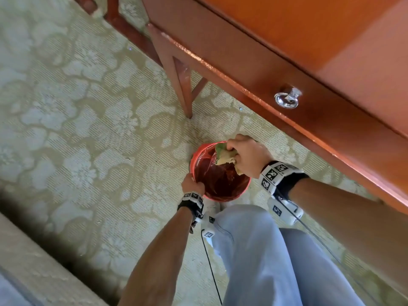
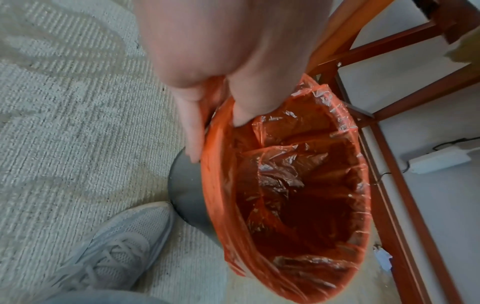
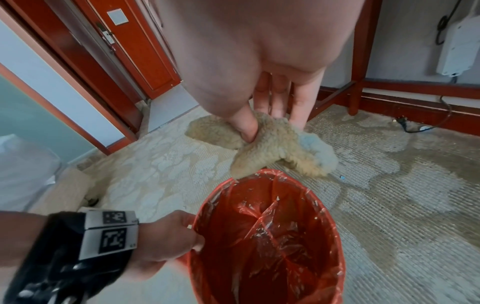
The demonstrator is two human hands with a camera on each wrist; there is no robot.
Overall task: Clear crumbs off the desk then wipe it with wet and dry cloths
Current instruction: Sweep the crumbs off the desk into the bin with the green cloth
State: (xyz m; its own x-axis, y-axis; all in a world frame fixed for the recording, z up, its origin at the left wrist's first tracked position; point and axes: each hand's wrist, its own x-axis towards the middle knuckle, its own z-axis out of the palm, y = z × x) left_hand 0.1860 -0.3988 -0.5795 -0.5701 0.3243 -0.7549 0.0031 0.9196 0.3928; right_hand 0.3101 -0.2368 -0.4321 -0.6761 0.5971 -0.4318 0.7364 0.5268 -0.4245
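Observation:
A small bin [image 1: 220,173] lined with a red plastic bag stands on the carpet beside the wooden desk [image 1: 309,51]. My left hand [image 1: 192,184] grips the bin's near rim [image 2: 215,115], thumb inside the liner, fingers outside. My right hand [image 1: 245,155] holds a bunched fluffy beige cloth [image 1: 225,157] with a pale blue patch over the bin's far rim. In the right wrist view the thumb and fingers pinch the cloth [image 3: 275,144] just above the liner [image 3: 265,236]. Small pale specks cling to the liner's inside.
The desk's drawer front with a chrome knob [image 1: 287,99] overhangs at the right. Its legs and crossbars [image 1: 176,78] stand just behind the bin. My grey shoe [image 2: 109,253] and light trousers [image 1: 265,261] are next to the bin. A power strip [image 2: 439,160] and cable lie by the wall.

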